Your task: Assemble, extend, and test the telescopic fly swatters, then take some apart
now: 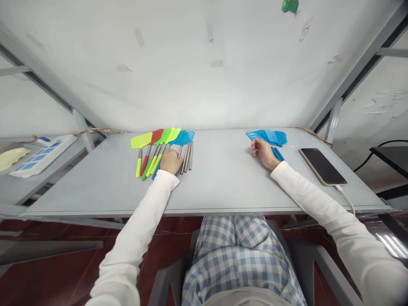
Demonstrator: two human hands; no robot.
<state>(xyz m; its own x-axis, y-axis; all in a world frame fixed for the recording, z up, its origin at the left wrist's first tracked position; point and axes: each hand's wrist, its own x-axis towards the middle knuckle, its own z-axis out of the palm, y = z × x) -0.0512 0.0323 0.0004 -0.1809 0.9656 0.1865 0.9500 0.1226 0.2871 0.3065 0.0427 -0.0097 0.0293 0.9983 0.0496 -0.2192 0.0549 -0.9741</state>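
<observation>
My left hand (pixel 171 161) is closed over the metal shafts at the right part of a fanned row of fly swatters. The row has yellow (pixel 142 140), red (pixel 156 136), green (pixel 165 136) and blue (pixel 183 137) heads, with coloured grips below. Several bare metal rods (pixel 186 159) lie just right of this hand. My right hand (pixel 264 154) has its fingers curled beside a small pile of blue fly swatter heads (pixel 274 137). Blue grips (pixel 278 154) stick out behind its wrist. What the right fingers hold, if anything, is too small to make out.
A phone (pixel 323 165) lies on the right of the grey table (pixel 219 182), its white cable (pixel 346 197) running over the front edge. Thin wires (pixel 314 135) run along the back corners. On the left, a white and blue panel (pixel 44 155) rests on another surface.
</observation>
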